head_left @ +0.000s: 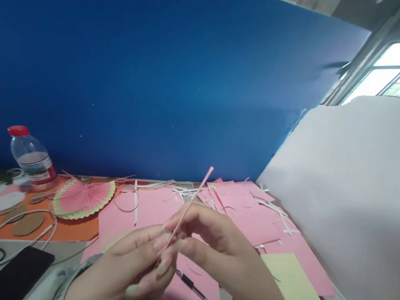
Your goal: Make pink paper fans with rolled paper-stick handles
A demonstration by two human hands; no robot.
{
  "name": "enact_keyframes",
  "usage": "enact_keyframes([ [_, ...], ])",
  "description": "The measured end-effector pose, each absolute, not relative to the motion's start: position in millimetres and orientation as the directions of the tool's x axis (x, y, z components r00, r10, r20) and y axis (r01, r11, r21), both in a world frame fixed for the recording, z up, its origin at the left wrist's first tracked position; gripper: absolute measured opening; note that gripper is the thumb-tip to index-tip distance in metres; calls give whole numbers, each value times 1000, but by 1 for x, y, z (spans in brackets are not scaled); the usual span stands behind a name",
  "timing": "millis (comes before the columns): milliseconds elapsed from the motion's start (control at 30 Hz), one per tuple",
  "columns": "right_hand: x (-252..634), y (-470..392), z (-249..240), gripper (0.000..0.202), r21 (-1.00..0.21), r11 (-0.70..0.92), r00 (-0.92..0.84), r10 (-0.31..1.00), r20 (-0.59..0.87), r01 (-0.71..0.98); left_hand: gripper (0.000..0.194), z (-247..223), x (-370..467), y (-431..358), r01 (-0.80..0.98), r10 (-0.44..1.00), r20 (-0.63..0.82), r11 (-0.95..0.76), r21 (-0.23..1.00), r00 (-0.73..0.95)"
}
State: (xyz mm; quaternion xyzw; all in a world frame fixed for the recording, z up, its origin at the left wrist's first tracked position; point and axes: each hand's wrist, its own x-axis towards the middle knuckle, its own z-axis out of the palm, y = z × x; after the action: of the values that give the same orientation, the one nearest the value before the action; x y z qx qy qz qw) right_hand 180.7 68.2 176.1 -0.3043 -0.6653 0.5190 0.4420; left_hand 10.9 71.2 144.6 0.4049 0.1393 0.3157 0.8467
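Note:
A thin pink paper strip (197, 192) slants upward between my hands, above the pink paper sheets (147, 207). My left hand (142, 266) is closed on its lower part, thumb and fingers pressed together. The fingertips of my right hand (212, 243) pinch the strip a little higher and touch the left fingertips. Exactly where the right fingers grip is partly hidden. Below the hands lies a black and clear pen (201, 297) on the pink paper. A pleated pink paper fan with a yellow-green edge (85, 198) rests to the left.
At the left stand a red-capped bottle (33, 156), cardboard discs (28, 224) on orange paper (73, 229), a white cable (49, 233) and a black phone (16, 275). White paper scraps (277, 208) and yellow paper (299, 293) lie at the right. A blue panel (158, 74) rises behind.

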Motion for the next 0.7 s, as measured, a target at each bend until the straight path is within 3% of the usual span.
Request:
enact_keyframes([
  [100,169,71,173,11,-962,250,-377,885,272,-109,36,145,12,72,-452,651,60,455,768,757],
  [200,162,71,174,17,-961,271,-315,908,276,-60,35,145,15,70,-420,760,28,328,846,649],
  [333,161,62,184,16,-949,297,-265,928,261,105,23,149,15,69,-269,960,86,-12,963,266],
  [400,162,56,188,13,-931,308,-255,933,255,193,23,151,11,70,-200,968,206,-175,964,146],
  [533,163,49,191,16,-892,234,-274,953,131,386,20,154,-3,73,-85,911,407,-401,912,68],
  [700,163,51,192,16,-842,251,-457,889,6,477,18,156,-13,72,-54,897,439,-436,898,45],
])
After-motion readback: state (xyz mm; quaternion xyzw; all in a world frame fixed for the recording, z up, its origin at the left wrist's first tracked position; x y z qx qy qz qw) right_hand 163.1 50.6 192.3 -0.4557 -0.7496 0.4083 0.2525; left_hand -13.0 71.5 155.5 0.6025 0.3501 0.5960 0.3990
